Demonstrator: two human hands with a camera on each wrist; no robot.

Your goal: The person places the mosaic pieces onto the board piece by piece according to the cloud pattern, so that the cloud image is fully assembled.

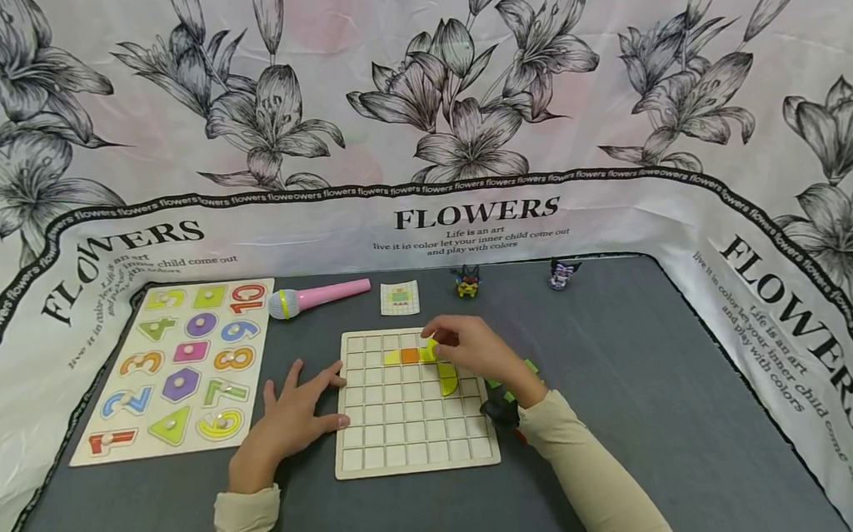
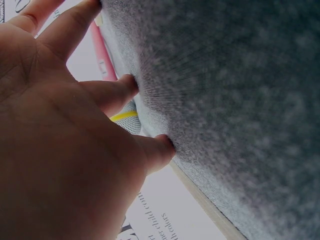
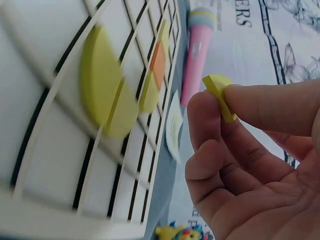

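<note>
My right hand (image 1: 478,352) pinches a small yellow piece (image 3: 216,92) between thumb and forefinger, above the upper right part of a pale wooden grid board (image 1: 396,455). In the right wrist view the held piece is apart from the board. On the grid, an orange square (image 1: 410,356) lies in a row between yellow pieces, and rounded yellow pieces (image 1: 447,380) sit below the row's right end. With fingers spread, my left hand (image 1: 288,419) touches the board's left edge at thumb and fingertips.
Green pieces (image 1: 530,366) and a black object (image 1: 501,410) lie right of the grid, partly behind my right wrist. A number-and-shape puzzle board (image 1: 125,455) is at left. Behind are a pink toy microphone (image 1: 334,292), a pattern card (image 1: 400,308) and two figurines (image 1: 466,282).
</note>
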